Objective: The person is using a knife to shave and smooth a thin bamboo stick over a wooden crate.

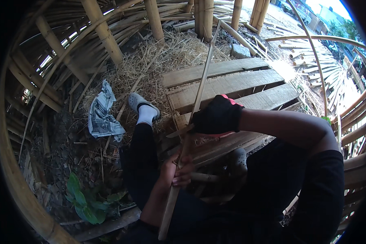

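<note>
We see a bamboo lattice wall [61,53] curving across the upper left and top of the frame; we can't count its poles, too many overlap. Centre and upper right: one wooden pallet [232,83] with four planks showing, lying on straw. Right edge: a heap of split bamboo strips [313,61], uncountable. Two legs in black trousers, with two grey clogs: one [140,103] at centre left on a white sock, one [238,160] just below centre, partly hidden.

One long bamboo strip [199,87] runs from the top centre down to the lower centre of the frame, tilted, crossing the pallet. We see the left hand [177,171], bare, at lower centre, fingers wrapped tight round the strip's lower part. The right hand [217,116], in one black glove with a red cuff edge, sits at centre, closed round the handle of one knife [181,131], whose blade points left and meets the strip. The hands are apart, right above left, both along the strip.

One crumpled newspaper sheet [103,114], grey-white with print, lies at centre left on the dirt. One green leafy plant [83,199] at lower left. No packages or signs that we can make out.
</note>
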`<state>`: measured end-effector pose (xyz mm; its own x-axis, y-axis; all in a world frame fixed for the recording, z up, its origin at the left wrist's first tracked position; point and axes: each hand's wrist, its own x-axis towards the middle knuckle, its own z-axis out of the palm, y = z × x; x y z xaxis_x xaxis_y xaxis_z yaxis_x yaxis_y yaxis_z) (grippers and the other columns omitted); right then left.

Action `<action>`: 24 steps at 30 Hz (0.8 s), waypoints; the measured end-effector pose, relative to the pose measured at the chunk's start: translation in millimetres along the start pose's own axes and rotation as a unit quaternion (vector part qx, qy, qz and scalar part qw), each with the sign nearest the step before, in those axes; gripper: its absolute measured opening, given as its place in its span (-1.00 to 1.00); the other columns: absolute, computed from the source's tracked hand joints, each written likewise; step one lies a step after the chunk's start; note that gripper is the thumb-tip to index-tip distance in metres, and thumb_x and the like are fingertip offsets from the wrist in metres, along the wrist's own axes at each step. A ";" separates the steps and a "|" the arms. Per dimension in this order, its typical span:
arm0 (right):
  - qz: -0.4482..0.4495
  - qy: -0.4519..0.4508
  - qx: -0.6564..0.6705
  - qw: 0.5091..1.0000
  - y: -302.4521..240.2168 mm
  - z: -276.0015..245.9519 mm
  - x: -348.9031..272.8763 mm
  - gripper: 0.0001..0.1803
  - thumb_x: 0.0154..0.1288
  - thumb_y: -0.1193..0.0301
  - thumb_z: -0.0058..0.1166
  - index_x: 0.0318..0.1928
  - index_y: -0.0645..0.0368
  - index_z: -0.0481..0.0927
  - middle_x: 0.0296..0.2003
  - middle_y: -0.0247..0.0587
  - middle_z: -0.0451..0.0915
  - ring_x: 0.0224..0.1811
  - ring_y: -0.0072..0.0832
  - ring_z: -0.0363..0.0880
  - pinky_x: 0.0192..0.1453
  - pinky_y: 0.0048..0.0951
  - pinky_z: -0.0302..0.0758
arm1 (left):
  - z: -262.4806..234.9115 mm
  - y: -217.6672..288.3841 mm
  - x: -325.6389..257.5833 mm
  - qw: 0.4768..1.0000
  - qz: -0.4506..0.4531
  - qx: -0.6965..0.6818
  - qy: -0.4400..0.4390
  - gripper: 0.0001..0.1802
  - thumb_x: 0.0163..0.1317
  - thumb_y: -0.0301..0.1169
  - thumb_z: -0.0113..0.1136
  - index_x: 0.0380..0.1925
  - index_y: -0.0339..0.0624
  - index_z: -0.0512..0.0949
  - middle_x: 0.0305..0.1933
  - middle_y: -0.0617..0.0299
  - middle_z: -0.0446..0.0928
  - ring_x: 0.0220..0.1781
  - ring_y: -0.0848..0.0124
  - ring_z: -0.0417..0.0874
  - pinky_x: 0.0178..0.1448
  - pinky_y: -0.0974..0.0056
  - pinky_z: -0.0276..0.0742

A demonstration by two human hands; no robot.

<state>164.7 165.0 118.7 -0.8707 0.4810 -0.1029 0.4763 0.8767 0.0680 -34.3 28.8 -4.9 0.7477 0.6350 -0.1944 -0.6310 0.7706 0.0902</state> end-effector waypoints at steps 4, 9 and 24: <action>0.120 -0.007 -0.056 0.991 36.4 3.5 7.8 -0.60 0.41 -0.03 -0.17 -0.17 -0.15 0.67 -0.37 -0.31 0.69 -0.33 -0.28 0.70 -0.31 -0.22 0.62 | 17.3 2.0 1.9 1.000 0.014 0.016 0.022 -0.52 0.51 0.06 -0.46 -0.44 0.03 0.26 -0.75 0.36 0.12 -0.88 0.54 0.14 -0.82 0.44 0.11; 0.241 -0.004 -0.110 0.964 122.6 2.7 -12.0 -0.48 0.47 -0.08 -0.31 -0.13 -0.06 0.66 -0.35 -0.25 0.69 -0.29 -0.23 0.70 -0.20 -0.21 0.60 | 12.5 -4.6 0.0 0.996 0.007 0.079 0.044 -0.53 0.50 0.08 -0.42 -0.45 0.04 0.23 -0.78 0.40 0.07 -0.91 0.58 0.04 -0.86 0.47 0.00; 0.054 0.012 -0.013 0.998 7.4 6.3 -5.7 -0.58 0.39 -0.05 -0.14 -0.26 -0.04 0.64 -0.50 -0.26 0.65 -0.46 -0.22 0.67 -0.43 -0.19 0.57 | -8.0 -4.8 4.4 1.000 0.013 0.019 0.004 -0.53 0.48 0.10 -0.37 -0.43 0.04 0.28 -0.77 0.35 0.11 -0.88 0.52 0.15 -0.83 0.42 0.08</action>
<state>173.9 168.8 113.5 -0.8174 0.5719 -0.0691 0.5643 0.8190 0.1033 -29.6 27.5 -14.0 0.7297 0.6542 -0.1989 -0.6414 0.7557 0.1325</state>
